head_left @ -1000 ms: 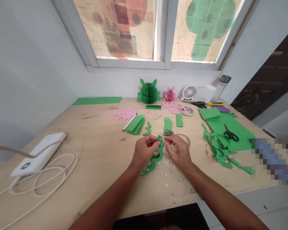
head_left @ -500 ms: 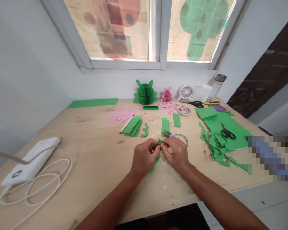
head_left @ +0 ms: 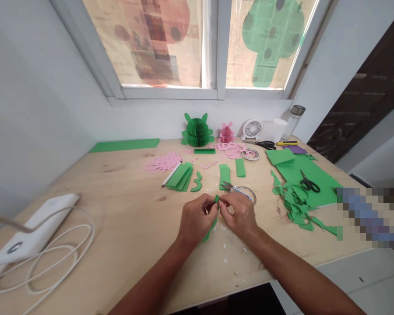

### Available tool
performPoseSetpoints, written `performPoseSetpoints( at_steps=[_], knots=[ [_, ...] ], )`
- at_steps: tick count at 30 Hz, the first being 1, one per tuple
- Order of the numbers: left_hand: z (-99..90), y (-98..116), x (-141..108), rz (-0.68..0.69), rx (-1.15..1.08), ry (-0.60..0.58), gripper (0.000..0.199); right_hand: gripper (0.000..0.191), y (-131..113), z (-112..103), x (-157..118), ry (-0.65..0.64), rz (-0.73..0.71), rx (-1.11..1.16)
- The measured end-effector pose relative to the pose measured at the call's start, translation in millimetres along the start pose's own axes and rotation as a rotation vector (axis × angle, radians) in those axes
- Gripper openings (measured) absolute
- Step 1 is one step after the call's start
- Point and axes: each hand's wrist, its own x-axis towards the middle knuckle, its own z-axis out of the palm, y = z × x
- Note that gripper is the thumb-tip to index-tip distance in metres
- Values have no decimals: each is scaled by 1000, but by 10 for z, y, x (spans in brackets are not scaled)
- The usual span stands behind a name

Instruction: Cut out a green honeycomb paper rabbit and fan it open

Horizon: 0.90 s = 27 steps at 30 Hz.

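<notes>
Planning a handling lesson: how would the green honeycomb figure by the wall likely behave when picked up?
The green honeycomb figure is probably light for its size, its body being thin layers. Those would likely squash under a firm grip. Its flat ears might bend if pinched.

Green paper piece (head_left: 216, 199) in left grip (head_left: 197, 215), right grip (head_left: 239, 213) against it, scissors (head_left: 228, 187) just beyond on wooden table (head_left: 128, 214).
</notes>
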Motion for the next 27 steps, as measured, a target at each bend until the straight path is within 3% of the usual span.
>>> performPoseSetpoints(
  at_steps=[9, 20, 27],
  knots=[
    [11, -18, 16, -77, -146, -23, 12, 14, -8, -1, 14, 14, -5, -3],
    [10, -9, 75, -440, -599, -35, 15, 12, 10, -25, 32, 21, 94, 55],
    [-38, 21, 97, -535, -790, -52, 18, 15, 12, -71, 50, -1, 96, 124]
  ],
)
